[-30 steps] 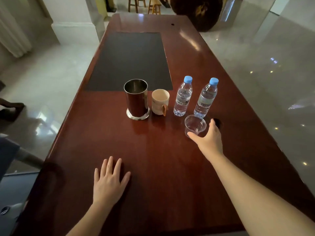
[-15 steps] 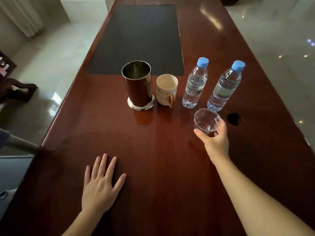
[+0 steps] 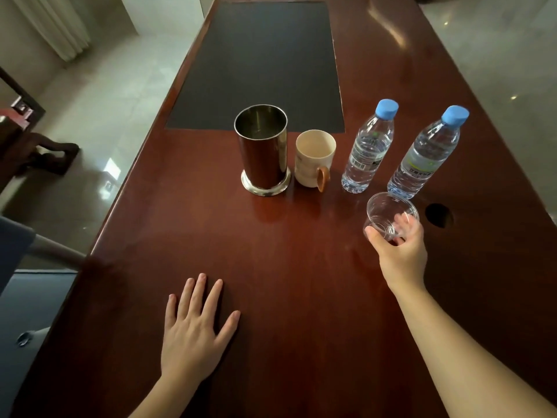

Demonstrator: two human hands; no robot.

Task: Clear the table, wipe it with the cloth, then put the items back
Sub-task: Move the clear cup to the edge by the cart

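My right hand (image 3: 399, 251) grips a clear plastic cup (image 3: 388, 211), tilted and held near the table's right side. Behind it stand two water bottles with blue caps, one (image 3: 367, 152) on the left and one (image 3: 423, 158) on the right. A cream mug (image 3: 313, 159) with a brown handle stands left of them. Beside the mug is a tall metal canister (image 3: 262, 149). My left hand (image 3: 193, 333) rests flat on the dark red wooden table (image 3: 271, 251) near the front edge. No cloth is in view.
A black mat (image 3: 259, 64) lies on the far half of the table. A round cable hole (image 3: 438, 215) sits right of the cup. A chair (image 3: 27, 297) stands at the table's left side, with tiled floor on both sides.
My right hand closed round the clear cup and lifted it, tilting it toward me. The view moved closer to the table. My left hand stayed flat.
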